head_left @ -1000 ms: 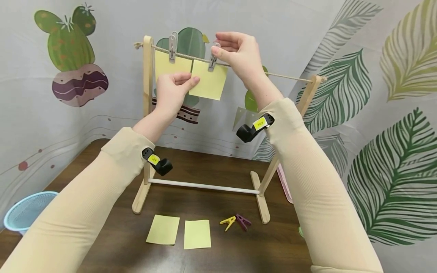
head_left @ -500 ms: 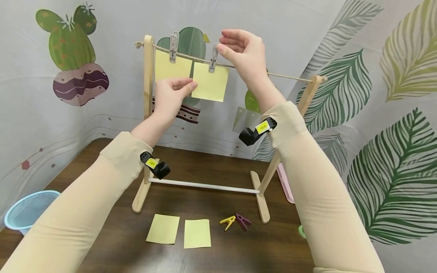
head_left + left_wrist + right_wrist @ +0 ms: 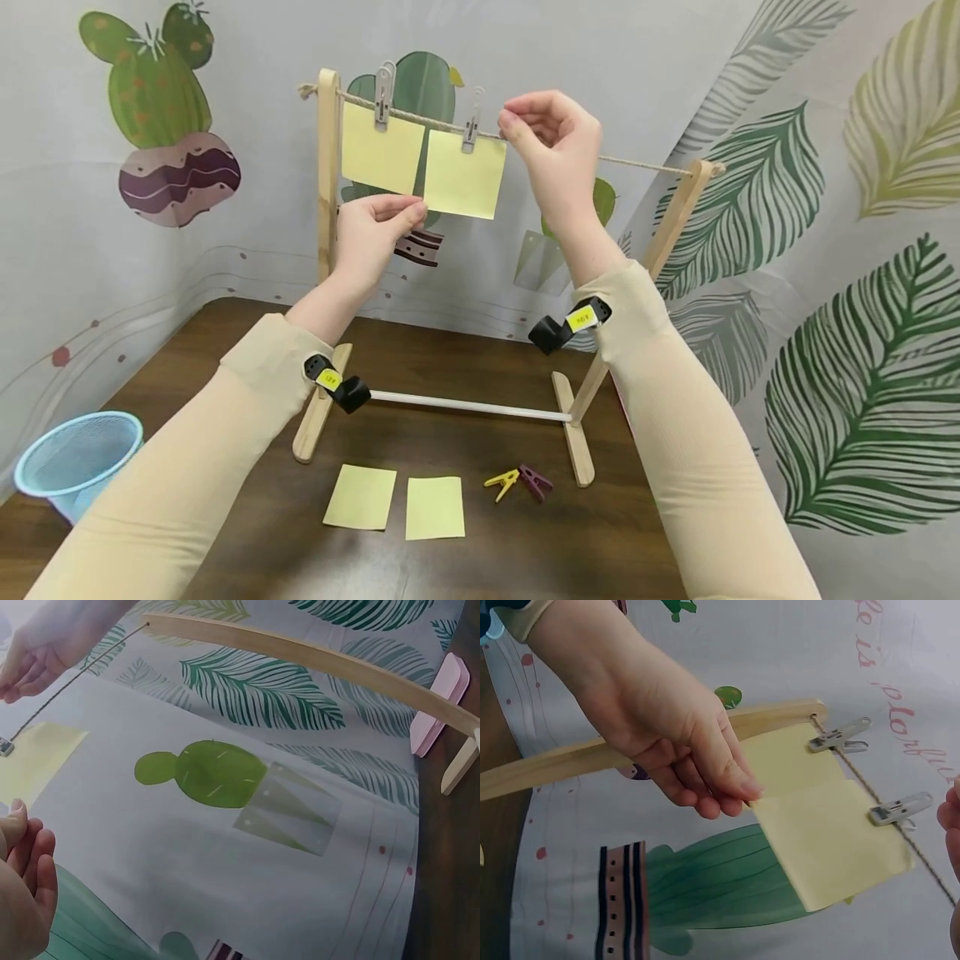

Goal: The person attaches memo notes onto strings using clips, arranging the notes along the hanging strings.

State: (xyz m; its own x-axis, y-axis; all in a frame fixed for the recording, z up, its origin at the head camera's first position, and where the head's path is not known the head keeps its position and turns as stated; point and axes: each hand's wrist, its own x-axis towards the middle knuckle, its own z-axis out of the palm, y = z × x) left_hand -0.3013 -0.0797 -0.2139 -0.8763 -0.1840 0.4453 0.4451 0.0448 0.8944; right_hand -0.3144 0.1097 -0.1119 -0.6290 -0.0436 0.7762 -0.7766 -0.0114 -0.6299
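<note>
Now pinning step nearly closed: second yellow note [image 3: 463, 175] hanging on twine [image 3: 645, 163] under metal clip [image 3: 471, 131]. Left hand [image 3: 372, 229] pinching note's lower corner. Right hand [image 3: 553, 146] beside clip, fingers loosely curled, empty. Next probably fetching note below twine.

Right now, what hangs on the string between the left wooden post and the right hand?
Head view: two yellow notes, each under a metal clip.
</note>
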